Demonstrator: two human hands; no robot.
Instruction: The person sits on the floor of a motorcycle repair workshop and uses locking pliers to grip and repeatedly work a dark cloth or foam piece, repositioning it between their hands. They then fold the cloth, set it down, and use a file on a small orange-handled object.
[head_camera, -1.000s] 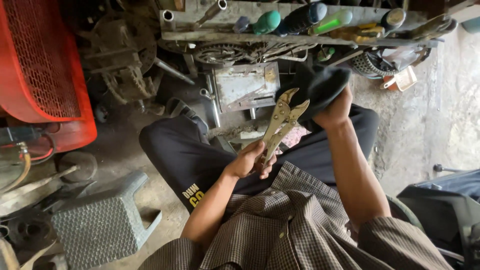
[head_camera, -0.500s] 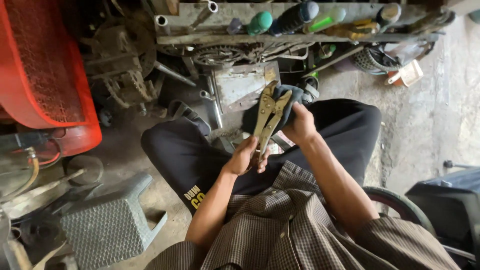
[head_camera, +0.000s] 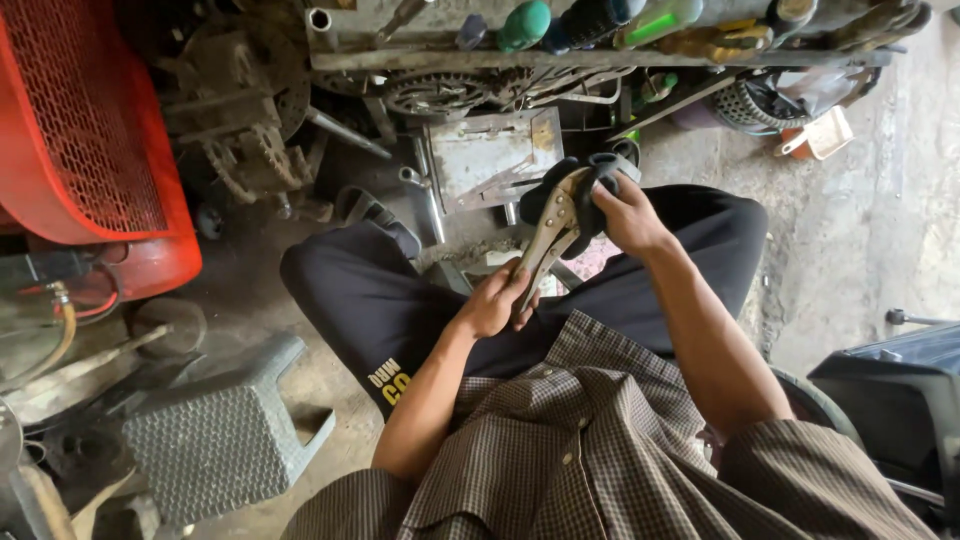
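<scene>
My left hand (head_camera: 497, 300) grips the handles of a pair of metal locking pliers (head_camera: 553, 236), held upright above my lap. Their jaws are clamped on a dark rubbery ring-shaped part (head_camera: 568, 196). My right hand (head_camera: 630, 216) holds that dark part from the right side, fingers wrapped over its edge. I am seated in black trousers and a checked shirt.
A red mesh machine guard (head_camera: 80, 140) stands at the left. A grey plastic stool (head_camera: 215, 430) lies lower left. Gears, sprockets and a metal plate (head_camera: 490, 155) litter the floor ahead, below a rack of bottles and tools (head_camera: 600, 25). A dark vehicle part (head_camera: 890, 390) is at right.
My right hand brought the dark part down from the upper right to the pliers' jaws. The pliers' handles, spread a second ago, are now closed in my left hand.
</scene>
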